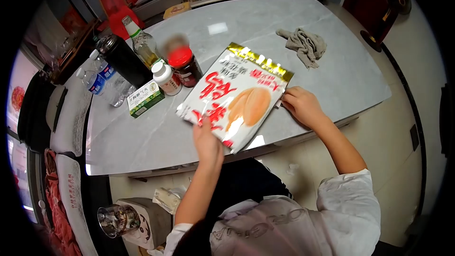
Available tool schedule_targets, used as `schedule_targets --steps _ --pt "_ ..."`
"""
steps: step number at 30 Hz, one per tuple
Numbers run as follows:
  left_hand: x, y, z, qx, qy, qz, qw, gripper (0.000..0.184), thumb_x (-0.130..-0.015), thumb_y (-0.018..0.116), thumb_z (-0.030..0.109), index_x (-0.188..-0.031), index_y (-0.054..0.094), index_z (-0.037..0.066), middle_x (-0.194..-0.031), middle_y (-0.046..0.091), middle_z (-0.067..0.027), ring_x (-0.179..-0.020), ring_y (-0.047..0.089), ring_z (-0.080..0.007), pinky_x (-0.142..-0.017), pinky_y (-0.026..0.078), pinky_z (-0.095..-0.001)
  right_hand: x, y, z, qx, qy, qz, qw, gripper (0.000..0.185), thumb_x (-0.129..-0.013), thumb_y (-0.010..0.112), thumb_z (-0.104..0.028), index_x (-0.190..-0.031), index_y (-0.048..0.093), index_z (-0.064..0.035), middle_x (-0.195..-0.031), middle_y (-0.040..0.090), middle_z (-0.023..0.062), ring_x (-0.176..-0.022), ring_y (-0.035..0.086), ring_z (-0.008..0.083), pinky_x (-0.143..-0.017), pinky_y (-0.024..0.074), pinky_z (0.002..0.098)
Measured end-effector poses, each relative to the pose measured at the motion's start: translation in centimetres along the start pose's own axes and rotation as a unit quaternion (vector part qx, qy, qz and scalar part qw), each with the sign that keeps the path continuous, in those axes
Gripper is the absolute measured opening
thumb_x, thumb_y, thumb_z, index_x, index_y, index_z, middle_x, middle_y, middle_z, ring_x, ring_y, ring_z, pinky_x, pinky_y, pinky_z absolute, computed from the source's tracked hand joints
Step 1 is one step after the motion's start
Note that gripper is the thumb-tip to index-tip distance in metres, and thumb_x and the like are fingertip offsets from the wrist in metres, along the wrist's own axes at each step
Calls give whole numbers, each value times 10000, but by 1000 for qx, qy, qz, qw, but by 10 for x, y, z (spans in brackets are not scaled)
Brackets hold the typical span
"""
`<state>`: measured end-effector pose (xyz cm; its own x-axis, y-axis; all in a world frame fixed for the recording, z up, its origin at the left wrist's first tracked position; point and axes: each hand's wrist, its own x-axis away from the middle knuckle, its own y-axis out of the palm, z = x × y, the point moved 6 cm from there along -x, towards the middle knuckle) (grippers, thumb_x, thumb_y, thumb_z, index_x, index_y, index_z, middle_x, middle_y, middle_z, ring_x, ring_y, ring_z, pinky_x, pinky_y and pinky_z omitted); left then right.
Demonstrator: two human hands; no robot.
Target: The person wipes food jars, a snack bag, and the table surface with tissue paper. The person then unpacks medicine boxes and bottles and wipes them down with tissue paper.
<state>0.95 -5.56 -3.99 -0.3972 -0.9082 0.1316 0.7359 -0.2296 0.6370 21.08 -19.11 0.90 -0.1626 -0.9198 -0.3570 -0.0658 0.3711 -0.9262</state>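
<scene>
A large white food packet (237, 97) with a gold top edge, red characters and a picture of orange-brown food is held tilted over the near part of the grey marble table (166, 149). My left hand (207, 140) grips its lower left edge, thumb on the front and fingers behind. At the packet's right edge is my right hand (299, 104), its fingers pinched together beside a small pale bit; whether they hold the packet or that bit cannot be made out.
Left on the table stand a red-lidded jar (186, 66), white bottle (167, 79), green-white box (145, 98), glass bottle (142, 45), black flask (122, 59) and water bottles (100, 87). A crumpled cloth (304, 45) lies back right. A bin (147, 223) stands below left.
</scene>
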Motion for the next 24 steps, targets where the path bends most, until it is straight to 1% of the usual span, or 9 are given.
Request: schedule_targets --steps 1,4,8,10,13,15,18,19,24 --pt "-2 16 -5 9 -2 8 1000 244 -899 386 110 -1113 391 -6 -1074 516 -142 -950 535 -208 -850 421 -344 4 -4 -1 12 -35 86 996 93 -731 569 -130 -789 565 -57 -838 571 60 -782 542 236 -649 452 345" --pt "-21 48 -18 20 14 -3 1000 267 -907 347 99 -1160 332 13 -1143 466 -127 -1041 481 -212 -879 404 -373 15 -18 6 -25 9 177 984 97 -734 550 -120 -799 539 -49 -803 561 84 -722 542 255 -636 448 343" --pt "-42 67 -40 23 -37 71 997 257 -907 358 153 -1159 313 139 -1158 441 -32 -1014 472 -164 -815 410 -352 8 -19 11 -135 144 136 971 146 -750 515 -128 -865 496 -40 -818 560 128 -711 546 303 -618 437 375" --pt "-51 73 -48 15 -22 98 995 313 -903 369 195 -1192 284 109 -1162 438 -46 -921 487 -139 -693 401 -275 -9 -14 6 -175 157 150 960 177 -754 501 -134 -902 478 -38 -832 560 147 -722 548 322 -612 433 390" --pt "-56 82 -56 47 -22 104 993 309 -911 339 161 -1209 269 115 -1173 437 -47 -973 483 -144 -749 408 -300 -42 2 2 -239 174 89 951 377 -770 509 -141 -1131 427 -74 -803 546 154 -705 541 324 -610 425 387" --pt "-65 82 -63 50 -12 97 994 312 -913 329 135 -1216 261 107 -1191 421 -81 -1002 482 -169 -781 413 -321 -63 18 0 -188 72 89 975 465 -763 544 -177 -1198 397 -99 -820 549 147 -724 544 322 -621 431 388" --pt "-74 81 -72 107 -71 23 991 227 -908 335 159 -1102 378 49 -1080 490 -79 -938 514 -176 -785 433 -335 -78 28 -2 -133 -1 53 990 485 -751 573 -260 -1188 426 -108 -822 555 140 -739 558 312 -630 448 389" --pt "-72 77 -73 45 -139 23 989 221 -906 343 151 -1050 411 -2 -1026 511 -129 -902 534 -219 -793 451 -359 -81 31 -4 -119 -13 35 992 477 -747 579 -293 -1167 449 -107 -819 558 139 -741 564 308 -632 454 390" --pt "-67 65 -48 -143 -257 -128 947 267 -914 344 204 -1048 430 -10 -927 554 -187 -848 580 -260 -744 501 -326 -81 36 -3 -78 -3 7 997 436 -728 609 -259 -1126 506 -117 -789 543 102 -724 559 274 -604 448 365"
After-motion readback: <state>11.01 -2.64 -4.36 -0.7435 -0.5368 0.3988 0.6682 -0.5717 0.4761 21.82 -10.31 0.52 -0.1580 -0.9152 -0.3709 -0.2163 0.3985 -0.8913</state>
